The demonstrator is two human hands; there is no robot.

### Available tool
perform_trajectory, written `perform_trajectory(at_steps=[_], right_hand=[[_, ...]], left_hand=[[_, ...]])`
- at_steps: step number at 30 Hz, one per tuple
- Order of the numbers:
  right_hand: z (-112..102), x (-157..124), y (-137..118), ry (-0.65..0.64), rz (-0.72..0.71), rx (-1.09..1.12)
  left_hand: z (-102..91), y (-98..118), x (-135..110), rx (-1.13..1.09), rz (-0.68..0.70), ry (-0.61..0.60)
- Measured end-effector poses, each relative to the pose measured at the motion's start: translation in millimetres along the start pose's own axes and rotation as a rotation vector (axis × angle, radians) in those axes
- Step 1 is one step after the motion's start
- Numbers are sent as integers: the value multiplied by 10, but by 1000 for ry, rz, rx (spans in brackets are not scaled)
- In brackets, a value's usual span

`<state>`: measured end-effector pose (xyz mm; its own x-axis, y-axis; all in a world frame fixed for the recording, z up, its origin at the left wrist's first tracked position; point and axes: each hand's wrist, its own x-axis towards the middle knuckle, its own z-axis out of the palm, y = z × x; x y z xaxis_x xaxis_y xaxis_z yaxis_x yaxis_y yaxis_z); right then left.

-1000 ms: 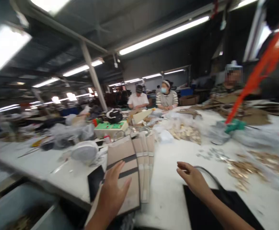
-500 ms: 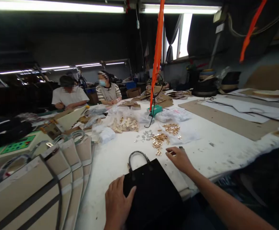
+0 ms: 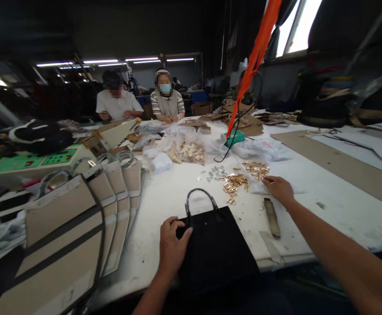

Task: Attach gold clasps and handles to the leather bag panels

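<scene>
A black handbag (image 3: 217, 249) lies flat on the white table (image 3: 309, 197) in front of me, its handle (image 3: 199, 199) pointing away. My left hand (image 3: 173, 247) rests on the bag's upper left corner, fingers curled over the edge. Out to the right, my right hand (image 3: 279, 189) reaches a scatter of small gold metal fittings (image 3: 235, 183), fingers drawn together on the table; what they hold is hidden. A narrow brownish tool (image 3: 272, 217) lies just below that hand.
A row of beige bags with dark stripes (image 3: 79, 227) lies fanned at the left. Clear plastic bags of gold hardware (image 3: 187, 153) sit mid-table. An orange strap (image 3: 253, 61) hangs to a green object (image 3: 234, 138). Two people (image 3: 141, 103) sit at the far end. Cardboard sheets (image 3: 338, 164) lie on the right.
The view swung right and down. My left hand went from the beige bags to the black bag's corner. My right hand reached further out to the gold fittings.
</scene>
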<state>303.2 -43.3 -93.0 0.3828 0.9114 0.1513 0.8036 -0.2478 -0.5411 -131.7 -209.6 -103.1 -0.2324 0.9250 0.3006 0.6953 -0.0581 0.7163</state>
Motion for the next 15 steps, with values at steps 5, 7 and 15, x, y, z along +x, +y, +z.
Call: perform_trajectory(at_steps=[5, 7, 15], right_hand=[[-197, -703, -530, 194, -236, 386], [-186, -1200, -817, 24, -249, 555], [379, -2278, -1250, -611, -78, 857]], left_hand=[[-2, 139, -72, -387, -292, -75], [17, 151, -87, -459, -365, -103], [60, 148, -55, -713, -497, -79]])
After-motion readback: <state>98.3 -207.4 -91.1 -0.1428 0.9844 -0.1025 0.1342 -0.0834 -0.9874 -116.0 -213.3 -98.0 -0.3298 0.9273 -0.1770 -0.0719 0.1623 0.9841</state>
